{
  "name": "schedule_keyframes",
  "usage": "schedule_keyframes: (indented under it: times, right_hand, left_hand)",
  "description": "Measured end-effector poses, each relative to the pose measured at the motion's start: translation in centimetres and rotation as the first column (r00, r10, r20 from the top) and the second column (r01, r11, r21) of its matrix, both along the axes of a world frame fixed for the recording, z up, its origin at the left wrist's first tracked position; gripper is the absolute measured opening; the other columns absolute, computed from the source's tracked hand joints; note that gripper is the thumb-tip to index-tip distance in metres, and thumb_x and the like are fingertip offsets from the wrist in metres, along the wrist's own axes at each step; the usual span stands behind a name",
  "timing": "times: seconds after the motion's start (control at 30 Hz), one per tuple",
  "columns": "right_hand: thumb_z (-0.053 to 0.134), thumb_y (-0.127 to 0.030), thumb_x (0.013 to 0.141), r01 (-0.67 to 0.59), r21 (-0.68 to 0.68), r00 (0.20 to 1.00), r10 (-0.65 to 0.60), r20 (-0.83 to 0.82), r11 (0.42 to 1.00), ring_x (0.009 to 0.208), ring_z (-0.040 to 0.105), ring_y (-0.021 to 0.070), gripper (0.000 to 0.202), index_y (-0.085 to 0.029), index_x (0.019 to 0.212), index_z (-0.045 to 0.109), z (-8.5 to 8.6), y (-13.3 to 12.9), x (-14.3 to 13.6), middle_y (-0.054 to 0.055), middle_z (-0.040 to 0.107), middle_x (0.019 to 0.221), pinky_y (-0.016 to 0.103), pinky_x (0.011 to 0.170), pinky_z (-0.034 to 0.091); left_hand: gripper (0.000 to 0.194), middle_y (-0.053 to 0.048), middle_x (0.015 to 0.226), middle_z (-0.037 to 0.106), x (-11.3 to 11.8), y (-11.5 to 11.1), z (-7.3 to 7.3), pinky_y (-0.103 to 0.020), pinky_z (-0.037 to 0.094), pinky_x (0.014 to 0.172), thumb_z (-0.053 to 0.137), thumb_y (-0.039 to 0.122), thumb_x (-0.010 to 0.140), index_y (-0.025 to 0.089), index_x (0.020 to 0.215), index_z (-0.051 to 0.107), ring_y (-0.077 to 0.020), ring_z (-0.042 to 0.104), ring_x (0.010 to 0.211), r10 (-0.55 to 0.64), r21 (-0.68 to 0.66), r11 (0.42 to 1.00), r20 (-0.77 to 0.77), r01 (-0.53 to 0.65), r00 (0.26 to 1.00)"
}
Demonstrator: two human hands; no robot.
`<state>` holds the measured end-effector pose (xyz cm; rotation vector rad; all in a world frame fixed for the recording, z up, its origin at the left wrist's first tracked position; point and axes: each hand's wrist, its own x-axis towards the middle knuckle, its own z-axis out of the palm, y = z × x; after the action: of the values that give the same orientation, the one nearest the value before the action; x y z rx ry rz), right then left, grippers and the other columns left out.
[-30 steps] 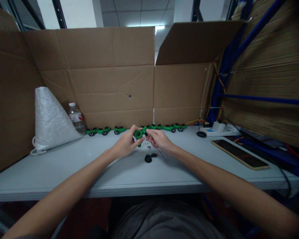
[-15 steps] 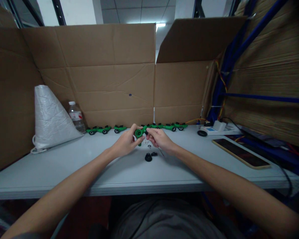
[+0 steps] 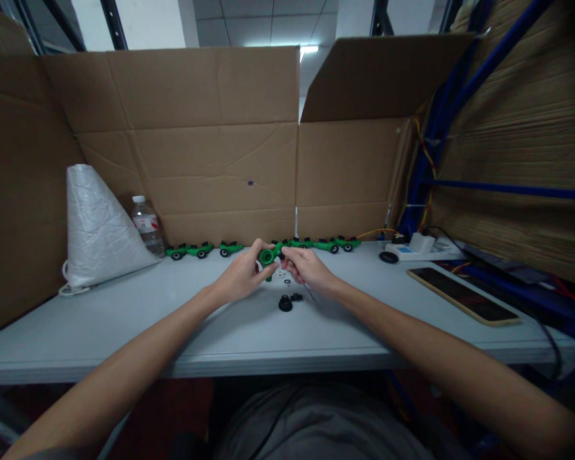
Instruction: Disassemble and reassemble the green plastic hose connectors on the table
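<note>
My left hand [image 3: 245, 273] grips a green toy part [image 3: 267, 257] with a round socket, thumb below and fingers above. Pinched closed at the right side of that part is my right hand [image 3: 308, 268], touching a small black piece [image 3: 282, 255]. A thin shaft shows below the right hand; what it belongs to is hidden. On the table in front of the hands lie a black wheel [image 3: 285, 303], a small black part [image 3: 296, 297] and tiny rings [image 3: 287, 282]. Several green toy cars [image 3: 326, 245] with black wheels line the back.
At the left stand a silvery padded bag [image 3: 98, 230] and a water bottle [image 3: 147, 223]. A phone [image 3: 462, 295], a power strip [image 3: 426, 248] and a black disc [image 3: 388, 257] lie at the right. Cardboard walls [image 3: 211, 147] enclose the table [image 3: 124, 332]; cables run along the right.
</note>
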<state>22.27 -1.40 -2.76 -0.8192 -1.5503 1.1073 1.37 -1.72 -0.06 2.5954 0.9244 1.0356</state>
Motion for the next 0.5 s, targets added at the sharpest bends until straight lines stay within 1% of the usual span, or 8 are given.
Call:
schedule_keyframes:
  times: [0.33, 0.43, 0.5]
  right_hand:
    - [0.059, -0.067, 0.093, -0.001, -0.015, 1.0, 0.001, -0.008, 1.0, 0.038, 0.029, 0.0089, 0.051, -0.022, 0.071, 0.058, 0.08, -0.04, -0.06, -0.007, 0.038, 0.047, 0.026, 0.039, 0.022]
    - [0.061, -0.065, 0.093, 0.004, -0.056, 1.0, -0.005, -0.022, 0.998, 0.039, 0.029, 0.0088, 0.048, -0.021, 0.072, 0.059, 0.23, -0.24, -0.05, -0.007, 0.038, 0.049, 0.026, 0.039, 0.024]
    - [0.062, -0.061, 0.093, -0.022, -0.104, 0.998, 0.016, -0.058, 0.994, 0.04, 0.03, 0.0085, 0.046, -0.02, 0.074, 0.06, 0.33, -0.42, 0.01, -0.007, 0.037, 0.051, 0.025, 0.04, 0.024]
  left_hand:
    - [0.036, -0.006, 0.104, 0.073, -0.06, 0.08, -0.15, -0.028, 0.049, 0.062, 0.062, 0.043, 0.101, 0.022, 0.128, 0.052, -0.0138, 0.063, 0.068, -0.012, -0.001, 1.0, 0.009, 0.012, 1.0]
    - [0.035, -0.006, 0.106, 0.073, -0.09, 0.17, -0.28, -0.028, 0.05, 0.064, 0.062, 0.043, 0.101, 0.022, 0.127, 0.052, -0.0138, 0.064, 0.068, -0.014, 0.007, 1.0, 0.019, 0.014, 1.0]
    - [0.036, -0.007, 0.109, 0.073, -0.11, 0.21, -0.32, -0.029, 0.05, 0.064, 0.062, 0.044, 0.101, 0.023, 0.129, 0.051, -0.0138, 0.065, 0.068, -0.007, 0.016, 1.0, 0.02, 0.007, 1.0]
